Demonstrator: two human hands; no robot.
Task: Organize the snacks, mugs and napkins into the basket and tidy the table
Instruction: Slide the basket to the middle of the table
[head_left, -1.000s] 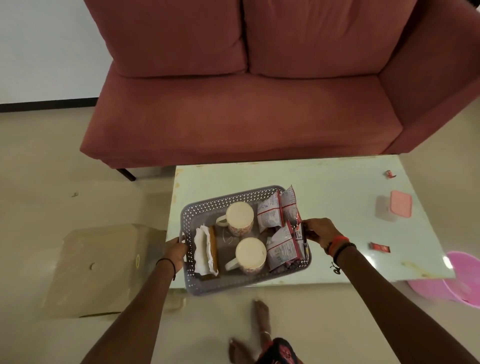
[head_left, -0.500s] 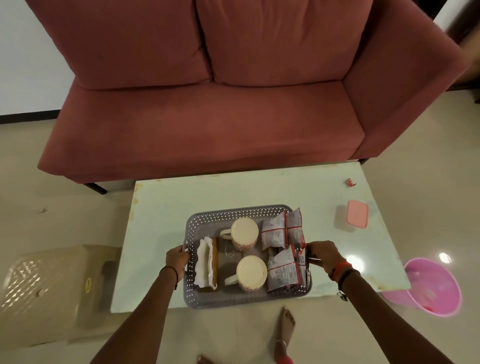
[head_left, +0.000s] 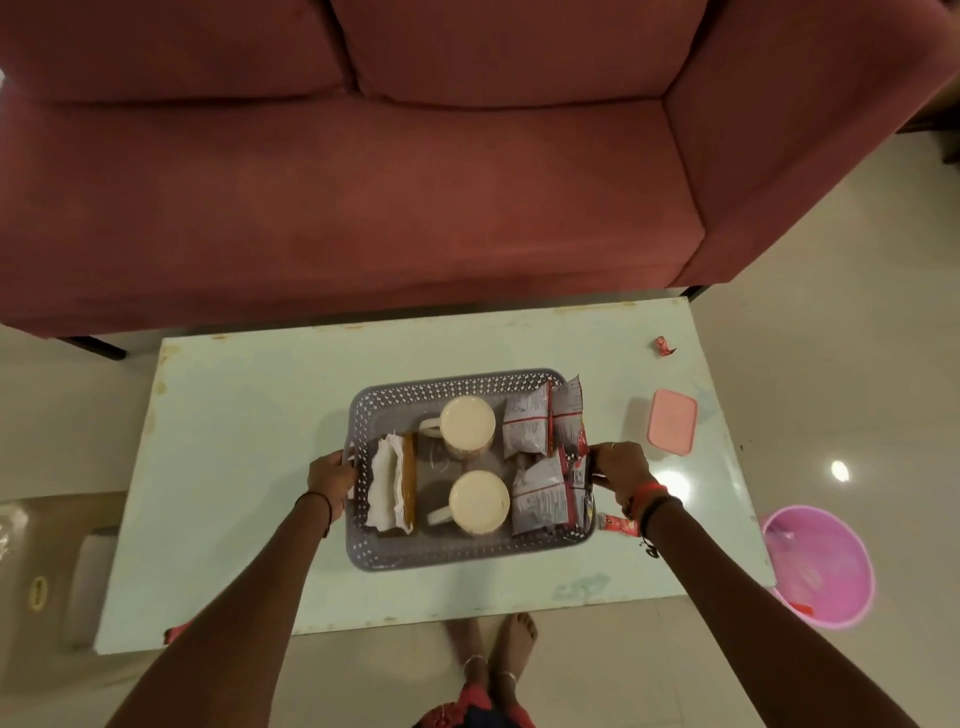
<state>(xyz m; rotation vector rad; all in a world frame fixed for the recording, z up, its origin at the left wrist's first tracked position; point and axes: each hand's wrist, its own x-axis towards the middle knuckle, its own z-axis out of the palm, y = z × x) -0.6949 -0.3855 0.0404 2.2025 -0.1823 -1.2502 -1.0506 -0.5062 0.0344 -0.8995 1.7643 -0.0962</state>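
A grey perforated basket sits near the middle of the pale table. Inside stand two cream mugs, white napkins in a brown holder at the left, and several grey-and-red snack packets at the right. My left hand grips the basket's left side. My right hand grips its right side. A red snack wrapper lies on the table just under my right wrist.
A pink lidded box and a small red wrapper lie on the table's right part. A pink bin stands on the floor at the right, a beige stool at the left. A red sofa is behind the table.
The basket has shifted with both hands from the table's front left edge to its middle. My view has swung left and come nearer.
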